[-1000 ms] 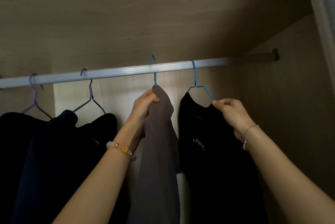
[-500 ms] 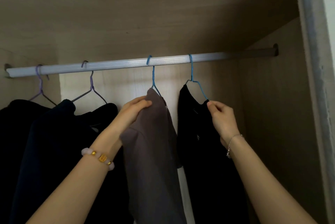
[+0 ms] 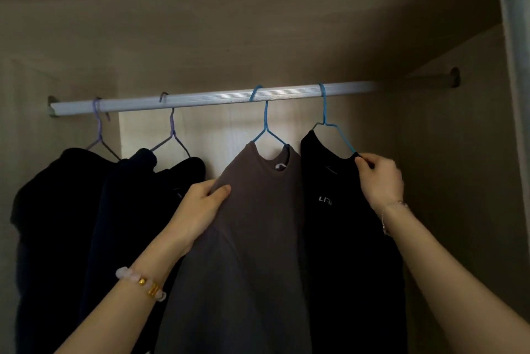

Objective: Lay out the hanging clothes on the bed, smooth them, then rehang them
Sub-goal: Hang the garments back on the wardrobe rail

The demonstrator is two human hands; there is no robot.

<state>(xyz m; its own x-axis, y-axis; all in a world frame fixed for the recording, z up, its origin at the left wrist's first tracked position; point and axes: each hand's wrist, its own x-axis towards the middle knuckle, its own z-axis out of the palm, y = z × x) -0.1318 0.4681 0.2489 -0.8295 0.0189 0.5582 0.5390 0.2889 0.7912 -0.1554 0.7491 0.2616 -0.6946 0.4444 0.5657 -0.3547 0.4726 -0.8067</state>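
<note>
Clothes hang from the wardrobe's silver rail (image 3: 218, 98): two dark garments (image 3: 71, 210) at left, then a grey T-shirt (image 3: 258, 224) and a black T-shirt (image 3: 338, 224) on blue hangers (image 3: 265, 130). The left hand (image 3: 200, 210) grips the grey T-shirt's left shoulder, thumb in front; the right hand (image 3: 380, 175) pinches the black T-shirt's right shoulder.

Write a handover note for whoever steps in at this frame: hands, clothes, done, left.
Left hand grips the grey shirt at its shoulder.
Right hand pinches the black shirt at its neckline.
Both shirts and two dark garments hang on the rail.
Bed not in view; whether these were smoothed cannot be told.
Likely left: unhook them if not, otherwise let go.
</note>
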